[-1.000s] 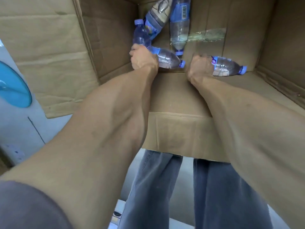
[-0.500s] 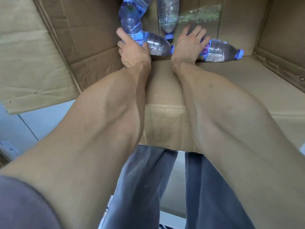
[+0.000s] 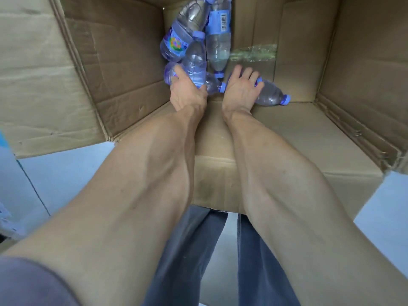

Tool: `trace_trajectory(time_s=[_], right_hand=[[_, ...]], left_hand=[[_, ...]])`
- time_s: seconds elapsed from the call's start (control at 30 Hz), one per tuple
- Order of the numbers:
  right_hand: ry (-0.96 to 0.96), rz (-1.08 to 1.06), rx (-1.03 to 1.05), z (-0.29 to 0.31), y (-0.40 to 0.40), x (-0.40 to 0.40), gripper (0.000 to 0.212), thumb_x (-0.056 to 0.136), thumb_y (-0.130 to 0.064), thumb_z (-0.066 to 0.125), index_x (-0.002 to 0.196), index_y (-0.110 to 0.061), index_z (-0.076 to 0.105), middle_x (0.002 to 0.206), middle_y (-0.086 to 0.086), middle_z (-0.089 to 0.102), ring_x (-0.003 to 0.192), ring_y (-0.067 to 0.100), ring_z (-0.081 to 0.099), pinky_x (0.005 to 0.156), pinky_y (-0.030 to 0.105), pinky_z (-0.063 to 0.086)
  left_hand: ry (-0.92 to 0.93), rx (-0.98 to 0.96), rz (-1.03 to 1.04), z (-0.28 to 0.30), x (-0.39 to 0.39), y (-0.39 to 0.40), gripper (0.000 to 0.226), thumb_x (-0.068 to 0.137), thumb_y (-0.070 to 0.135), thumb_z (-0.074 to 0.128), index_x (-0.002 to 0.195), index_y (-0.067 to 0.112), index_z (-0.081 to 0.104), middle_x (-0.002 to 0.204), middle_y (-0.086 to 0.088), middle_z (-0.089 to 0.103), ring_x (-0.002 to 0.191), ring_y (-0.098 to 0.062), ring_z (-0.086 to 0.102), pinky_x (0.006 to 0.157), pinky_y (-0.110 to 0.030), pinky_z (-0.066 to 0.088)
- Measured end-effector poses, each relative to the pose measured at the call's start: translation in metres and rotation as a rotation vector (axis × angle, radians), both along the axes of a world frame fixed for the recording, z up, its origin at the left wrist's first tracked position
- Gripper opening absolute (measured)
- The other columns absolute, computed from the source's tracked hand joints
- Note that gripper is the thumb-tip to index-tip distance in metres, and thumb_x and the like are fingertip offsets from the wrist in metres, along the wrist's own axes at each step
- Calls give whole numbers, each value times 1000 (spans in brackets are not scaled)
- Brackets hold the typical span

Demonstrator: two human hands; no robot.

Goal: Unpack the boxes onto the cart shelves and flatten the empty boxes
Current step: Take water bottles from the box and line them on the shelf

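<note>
1. The left hand [image 3: 187, 93] is curled round two bottles at once: an upright-lying clear one [image 3: 195, 62] and a second [image 3: 209, 85] crossing beneath it, probably to lift a pair in one reach.
2. The right hand [image 3: 241, 90] lies spread, fingers straight, on top of a single bottle [image 3: 270, 97] at the near wall; it presses on it and has not closed round it yet.
3. Past the hands, two more bottles lean in the far-left corner: a labelled one [image 3: 178, 38] and one with a barcode [image 3: 218, 36], touching each other.
4. All sit at the bottom of the open box [image 3: 123, 69], flaps folded outward so both arms fit.
5. Count: five bottles, one box, a strip of clear tape [image 3: 254, 53] on its floor. No cart shows.
</note>
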State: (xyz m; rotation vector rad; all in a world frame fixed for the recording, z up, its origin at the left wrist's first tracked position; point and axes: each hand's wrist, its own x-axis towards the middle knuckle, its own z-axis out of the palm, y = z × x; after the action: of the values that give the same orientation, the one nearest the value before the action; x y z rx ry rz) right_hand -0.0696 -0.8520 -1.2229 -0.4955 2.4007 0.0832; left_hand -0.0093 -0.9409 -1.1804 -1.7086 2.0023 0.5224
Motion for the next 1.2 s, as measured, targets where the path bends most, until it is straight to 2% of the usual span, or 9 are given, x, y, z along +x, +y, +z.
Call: trace_trajectory(time_s=[0.13,0.27,0.4,0.5,0.7,0.9,1.03,1.1,1.2], right_hand=[[65,-101,-86,38,7,-26,37,99,-10,38,136,-11,40,133,12,50,123,31,48,95,40,39],[44,-177,-133,90,19,-46,89,75,-32,75,150,-26,27,130,14,44,102,31,56,88,40,47],[21,-475,-213,147,15,-52,65,71,-46,73,127,-24,48,119,9,47,93,32,62,74,32,41],[-16,-818,-250,191,7,-62,68,66,-51,74,121,-23,48,113,6,53,95,32,63,72,31,39],[-196,-1153,-398,282,14,-93,73,63,-46,81,115,-10,45,95,3,51,92,27,60,76,32,51],[-487,-1444,-679,406,33,-105,68,71,-37,80,130,-18,52,116,-1,53,99,20,57,83,29,46],[-662,-1598,-945,489,40,-104,19,72,-19,76,84,-8,66,81,8,64,64,19,63,57,24,49],[-684,-1637,-1072,530,43,-104,27,75,-10,71,99,2,68,86,16,65,74,27,64,62,30,50],[-684,-1630,-1233,593,52,-111,68,66,-10,68,128,12,53,102,23,58,91,33,57,67,35,47]], left_hand=[[53,51,-34,30,-10,7,64,77,36,75,128,16,41,122,-7,59,112,-30,59,80,-33,41],[119,52,87,74,-17,12,67,73,36,78,128,19,41,117,-5,63,106,-31,63,79,-31,42],[158,71,114,123,-22,15,64,72,36,78,125,20,45,116,-3,65,105,-29,64,84,-33,47],[199,107,142,164,-29,15,64,70,37,79,124,21,49,113,-2,67,105,-29,63,84,-32,47],[314,188,321,263,-46,9,60,54,31,77,109,29,53,82,13,56,82,-20,58,62,-23,37],[541,192,476,379,-69,8,40,51,30,76,88,28,61,78,15,63,77,-13,64,56,-22,41],[714,210,501,449,-93,11,37,46,26,75,82,29,68,70,19,68,65,0,63,57,-17,48],[777,224,456,489,-105,13,40,45,25,75,85,26,70,66,20,67,56,5,59,55,-15,48],[857,262,363,552,-122,15,44,47,24,72,91,20,70,76,10,69,65,-8,61,62,-25,53]])
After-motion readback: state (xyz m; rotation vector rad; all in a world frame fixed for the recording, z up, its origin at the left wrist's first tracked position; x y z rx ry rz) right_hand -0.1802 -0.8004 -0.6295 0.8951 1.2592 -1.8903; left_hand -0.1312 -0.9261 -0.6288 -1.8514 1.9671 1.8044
